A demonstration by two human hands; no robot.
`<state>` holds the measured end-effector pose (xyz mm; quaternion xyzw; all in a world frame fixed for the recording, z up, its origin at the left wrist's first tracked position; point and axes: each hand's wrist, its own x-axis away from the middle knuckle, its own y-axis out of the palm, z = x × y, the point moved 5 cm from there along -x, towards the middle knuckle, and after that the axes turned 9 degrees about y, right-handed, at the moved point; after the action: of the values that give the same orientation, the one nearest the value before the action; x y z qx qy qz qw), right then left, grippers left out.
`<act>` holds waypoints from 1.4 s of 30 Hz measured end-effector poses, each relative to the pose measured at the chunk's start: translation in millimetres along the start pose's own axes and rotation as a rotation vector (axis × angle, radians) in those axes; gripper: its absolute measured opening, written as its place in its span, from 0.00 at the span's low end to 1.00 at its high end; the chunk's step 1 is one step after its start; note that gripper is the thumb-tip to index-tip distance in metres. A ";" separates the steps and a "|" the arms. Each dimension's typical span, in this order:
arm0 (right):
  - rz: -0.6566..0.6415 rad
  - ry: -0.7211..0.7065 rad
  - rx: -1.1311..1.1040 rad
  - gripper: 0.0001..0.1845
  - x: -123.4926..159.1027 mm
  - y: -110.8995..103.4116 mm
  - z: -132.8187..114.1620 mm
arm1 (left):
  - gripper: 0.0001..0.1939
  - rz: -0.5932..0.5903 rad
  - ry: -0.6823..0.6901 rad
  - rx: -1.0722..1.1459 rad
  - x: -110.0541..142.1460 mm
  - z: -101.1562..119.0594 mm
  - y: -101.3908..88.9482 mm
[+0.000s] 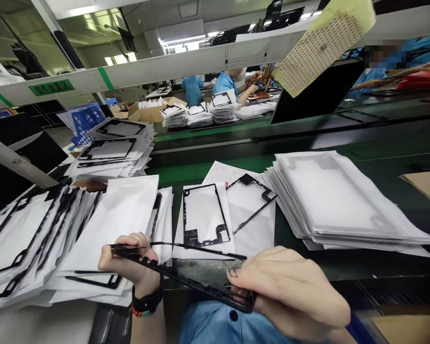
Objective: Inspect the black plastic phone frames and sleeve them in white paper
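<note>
Both hands hold one thin black plastic frame (pixel 186 279) edge-on, close to my body. My left hand (pixel 129 263) is closed on its left end, and a dark wristband sits on that wrist. My right hand (pixel 290 291) is closed on its right end, thumb on top. Just beyond the frame lie a white sheet carrying a black frame (pixel 204 220) and another such sheet (pixel 252 205). A white pouch (pixel 118 220) lies by my left hand.
A tall stack of white sheets (pixel 340 200) stands at right on the green belt (pixel 380 167). Fanned piles of framed sheets (pixel 28 239) lie at left, with more stacks (pixel 111 148) behind. Other people in blue (pixel 224 83) work across the belt. A perforated yellow sheet (pixel 326 43) hangs above.
</note>
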<state>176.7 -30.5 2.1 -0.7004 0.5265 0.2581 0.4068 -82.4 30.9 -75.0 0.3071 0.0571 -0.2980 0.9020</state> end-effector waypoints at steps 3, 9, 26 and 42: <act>-0.068 0.159 0.048 0.17 1.3 -0.2 1.9 | 0.17 0.017 0.093 -0.023 -1.0 2.6 -1.7; -0.171 0.641 -0.135 0.27 2.6 -12.9 42.7 | 0.13 -0.154 0.216 -0.221 -4.0 0.6 14.1; 0.091 0.810 -1.136 0.12 1.0 -19.4 69.5 | 0.04 -0.470 -0.957 0.294 57.1 7.4 42.6; -0.151 0.626 -1.247 0.45 38.4 -17.9 41.1 | 0.14 0.070 -1.405 0.830 74.6 42.1 36.0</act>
<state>208.5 -14.2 -44.9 -0.8792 0.3228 0.2692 -0.2246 -4.3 -8.6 -43.7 0.3592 -0.6465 -0.3896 0.5488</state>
